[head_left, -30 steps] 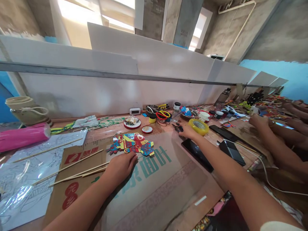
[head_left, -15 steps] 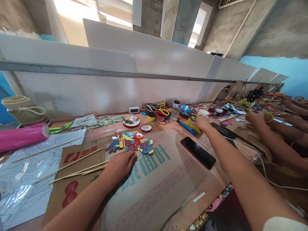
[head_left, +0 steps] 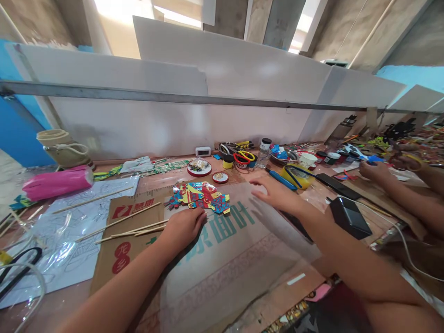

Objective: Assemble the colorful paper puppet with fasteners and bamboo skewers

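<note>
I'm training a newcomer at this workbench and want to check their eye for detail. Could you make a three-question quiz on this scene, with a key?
1. Which hand is nearer the flat, shiny cut-out figure in red, blue and yellow?
2. True or false: the right hand is clenched in a tight fist.
3. Fill in: several thin, straight, pale wooden sticks lie partly on a flat brown sheet of printed ____.

Key:
1. The left hand
2. False; it is open
3. Cardboard
</note>
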{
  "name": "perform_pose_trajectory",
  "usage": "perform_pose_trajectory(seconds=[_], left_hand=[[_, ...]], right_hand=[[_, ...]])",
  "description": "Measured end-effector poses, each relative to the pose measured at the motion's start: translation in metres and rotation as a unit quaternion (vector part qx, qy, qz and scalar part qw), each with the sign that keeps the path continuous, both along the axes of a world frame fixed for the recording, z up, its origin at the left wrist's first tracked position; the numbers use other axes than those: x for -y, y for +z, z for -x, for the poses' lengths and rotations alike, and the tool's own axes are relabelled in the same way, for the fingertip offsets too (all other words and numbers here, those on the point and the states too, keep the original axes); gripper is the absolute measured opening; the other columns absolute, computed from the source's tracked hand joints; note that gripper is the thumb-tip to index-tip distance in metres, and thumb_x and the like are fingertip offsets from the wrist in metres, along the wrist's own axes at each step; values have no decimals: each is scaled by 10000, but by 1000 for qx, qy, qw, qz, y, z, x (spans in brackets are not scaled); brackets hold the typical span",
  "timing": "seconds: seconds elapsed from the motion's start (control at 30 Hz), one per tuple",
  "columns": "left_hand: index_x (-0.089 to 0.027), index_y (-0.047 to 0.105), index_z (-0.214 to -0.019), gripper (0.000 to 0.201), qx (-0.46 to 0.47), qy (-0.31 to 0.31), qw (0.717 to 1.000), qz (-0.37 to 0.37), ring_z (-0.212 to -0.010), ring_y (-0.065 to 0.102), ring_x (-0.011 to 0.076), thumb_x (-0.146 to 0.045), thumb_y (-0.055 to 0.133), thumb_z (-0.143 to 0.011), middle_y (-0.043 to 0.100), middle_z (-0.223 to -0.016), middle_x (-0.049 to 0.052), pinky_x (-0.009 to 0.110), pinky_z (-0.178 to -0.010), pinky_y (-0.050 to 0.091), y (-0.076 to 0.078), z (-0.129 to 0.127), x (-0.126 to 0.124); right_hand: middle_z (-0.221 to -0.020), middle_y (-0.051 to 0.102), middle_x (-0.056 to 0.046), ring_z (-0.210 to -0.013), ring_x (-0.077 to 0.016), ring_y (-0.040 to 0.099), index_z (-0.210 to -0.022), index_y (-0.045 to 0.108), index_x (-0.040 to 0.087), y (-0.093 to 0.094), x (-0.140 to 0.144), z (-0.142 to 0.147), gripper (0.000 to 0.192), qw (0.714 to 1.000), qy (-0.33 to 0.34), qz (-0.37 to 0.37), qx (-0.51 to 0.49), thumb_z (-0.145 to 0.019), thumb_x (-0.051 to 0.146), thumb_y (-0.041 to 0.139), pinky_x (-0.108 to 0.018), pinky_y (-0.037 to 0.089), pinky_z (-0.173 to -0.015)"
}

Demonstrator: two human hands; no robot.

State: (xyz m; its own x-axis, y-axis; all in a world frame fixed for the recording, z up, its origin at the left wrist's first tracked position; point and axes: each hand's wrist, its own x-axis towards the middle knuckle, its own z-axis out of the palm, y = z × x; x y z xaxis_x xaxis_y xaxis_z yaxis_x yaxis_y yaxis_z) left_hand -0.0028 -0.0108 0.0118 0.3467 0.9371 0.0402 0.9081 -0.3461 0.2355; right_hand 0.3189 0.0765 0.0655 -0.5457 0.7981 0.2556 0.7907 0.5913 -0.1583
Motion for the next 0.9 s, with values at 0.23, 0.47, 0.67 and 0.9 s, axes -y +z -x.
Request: perform_pose_trajectory(seconds=[0.23,0.47,0.67,0.9], left_hand=[[-207,612,-936,368,1,2,1000,-7,-802,669,236,-371,291,-1008,721,-885,77,302,-633,370,0,0,0],[-212,613,-957,366,5,1,1000,-11,-820,669,228,-382,293,-1007,725,-912,71,298,-650,386,1,-1,1],[-217,610,-937,356,9,1,1000,-17,-809,664,224,-379,301,-1006,722,-899,63,292,-638,376,0,0,2],[-219,602,-921,363,13,-1,1000,-17,-790,661,224,-389,294,-1007,717,-878,62,297,-631,367,-2,1,1]], right_hand=[[-1367,531,-218,-1290,-372,498,-1412,457,120,-39,39,-33,624,988,-83,25,127,-873,403,591,-514,428,-1042],[-1327,567,-206,-1187,-319,592,-1387,479,132,-65,38,-91,502,981,-165,7,97,-920,317,499,-443,484,-992],[-1219,615,-250,-1063,-366,624,-1225,604,83,-31,30,-61,376,982,-155,-23,103,-873,199,538,-515,487,-903],[-984,696,-65,-934,-207,635,-1002,695,203,1,-18,53,167,999,4,-13,44,-927,292,576,-319,478,-838]])
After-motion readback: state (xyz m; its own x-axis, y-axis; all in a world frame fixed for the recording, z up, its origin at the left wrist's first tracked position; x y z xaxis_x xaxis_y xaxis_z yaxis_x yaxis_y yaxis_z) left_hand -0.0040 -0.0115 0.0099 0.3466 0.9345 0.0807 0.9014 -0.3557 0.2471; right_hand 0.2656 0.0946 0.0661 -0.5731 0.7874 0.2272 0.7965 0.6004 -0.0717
